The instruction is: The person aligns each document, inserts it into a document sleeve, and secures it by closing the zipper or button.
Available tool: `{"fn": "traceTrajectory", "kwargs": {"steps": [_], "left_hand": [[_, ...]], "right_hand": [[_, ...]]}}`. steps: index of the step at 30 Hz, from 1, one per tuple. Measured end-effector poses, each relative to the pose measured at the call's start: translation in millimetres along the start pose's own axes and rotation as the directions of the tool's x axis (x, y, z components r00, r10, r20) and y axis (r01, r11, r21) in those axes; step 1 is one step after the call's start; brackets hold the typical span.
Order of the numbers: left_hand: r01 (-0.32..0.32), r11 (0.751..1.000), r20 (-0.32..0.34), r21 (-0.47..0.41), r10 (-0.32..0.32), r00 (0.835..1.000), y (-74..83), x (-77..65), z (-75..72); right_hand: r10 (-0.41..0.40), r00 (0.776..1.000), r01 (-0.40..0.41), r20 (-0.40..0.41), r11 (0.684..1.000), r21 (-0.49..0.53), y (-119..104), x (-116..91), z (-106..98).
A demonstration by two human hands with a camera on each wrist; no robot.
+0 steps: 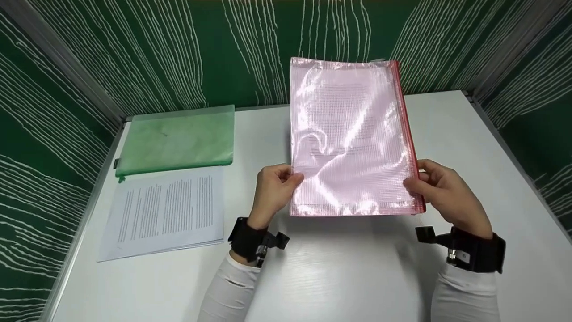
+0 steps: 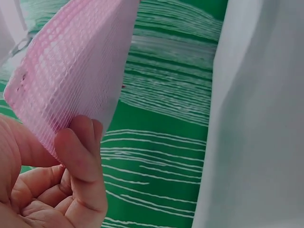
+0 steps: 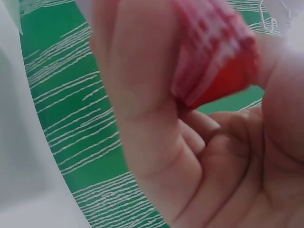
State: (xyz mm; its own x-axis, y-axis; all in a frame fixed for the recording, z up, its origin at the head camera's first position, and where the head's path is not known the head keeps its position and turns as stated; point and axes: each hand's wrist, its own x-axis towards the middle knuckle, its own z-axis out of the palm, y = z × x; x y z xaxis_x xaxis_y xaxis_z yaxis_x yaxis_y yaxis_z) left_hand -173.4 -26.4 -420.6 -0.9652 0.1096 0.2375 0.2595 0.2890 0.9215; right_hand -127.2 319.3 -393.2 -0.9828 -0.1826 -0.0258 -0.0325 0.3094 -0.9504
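Note:
A pink mesh zipper pouch [image 1: 348,134] is held up above the table, its red zipper edge along the right side. Printed paper shows faintly through its shiny front. My left hand [image 1: 275,188] pinches the lower left edge between thumb and fingers, as the left wrist view also shows at the mesh corner [image 2: 52,95]. My right hand [image 1: 447,190] grips the lower right edge by the zipper; in the right wrist view the red corner [image 3: 228,80] sits between thumb and fingers. The pouch hides part of the fingers behind it.
On the white table [image 1: 339,277], a green zipper pouch [image 1: 178,138] lies at the back left. Printed sheets [image 1: 165,214] lie just in front of it, close to its zipper edge. Green walls with white lines [image 1: 241,53] enclose the back and sides.

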Motion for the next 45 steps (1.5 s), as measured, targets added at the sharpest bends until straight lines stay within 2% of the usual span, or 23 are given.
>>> {"fn": "traceTrajectory", "kwargs": {"steps": [2, 5, 9, 14, 22, 26, 30, 36, 45], "left_hand": [[0.006, 1.0, -0.002, 0.008, -0.006, 1.0, -0.9, 3.6, 4.2], [0.023, 0.999, 0.002, 0.035, -0.023, 1.0, -1.3, 10.7, 11.5], [0.058, 0.996, 0.015, 0.07, -0.06, 0.998, -2.8, 20.6, 22.9], [0.102, 0.988, 0.02, 0.119, -0.105, 0.994, -7.5, 30.9, 37.8], [0.146, 0.974, 0.037, 0.174, -0.155, 0.987, -15.5, 42.9, 54.0], [0.201, 0.962, 0.052, 0.183, -0.214, 0.975, -17.1, 47.3, 60.2], [0.221, 0.954, 0.07, 0.201, -0.239, 0.969, -18.9, 50.9, 64.7], [0.224, 0.944, 0.08, 0.242, -0.249, 0.965, -26.1, 55.0, 70.3], [0.296, 0.906, 0.1, 0.302, -0.339, 0.936, -36.2, 59.5, 77.7]], "right_hand": [[0.018, 1.0, -0.017, -0.017, 1.0, 0.021, 0, -1, -2], [0.042, 0.998, -0.035, -0.054, 0.993, 0.111, 2, 0, -5], [0.083, 0.99, -0.053, -0.115, 0.968, 0.246, 6, 3, -7], [0.144, 0.97, -0.075, -0.194, 0.943, 0.324, 14, 7, -8], [0.195, 0.942, -0.1, -0.271, 0.939, 0.328, 24, 12, -10], [0.221, 0.928, -0.123, -0.301, 0.942, 0.311, 27, 13, -12], [0.251, 0.915, -0.146, -0.316, 0.936, 0.321, 29, 14, -14], [0.271, 0.914, -0.16, -0.302, 0.925, 0.346, 34, 16, -15], [0.284, 0.915, -0.163, -0.287, 0.91, 0.382, 41, 19, -15]]}}
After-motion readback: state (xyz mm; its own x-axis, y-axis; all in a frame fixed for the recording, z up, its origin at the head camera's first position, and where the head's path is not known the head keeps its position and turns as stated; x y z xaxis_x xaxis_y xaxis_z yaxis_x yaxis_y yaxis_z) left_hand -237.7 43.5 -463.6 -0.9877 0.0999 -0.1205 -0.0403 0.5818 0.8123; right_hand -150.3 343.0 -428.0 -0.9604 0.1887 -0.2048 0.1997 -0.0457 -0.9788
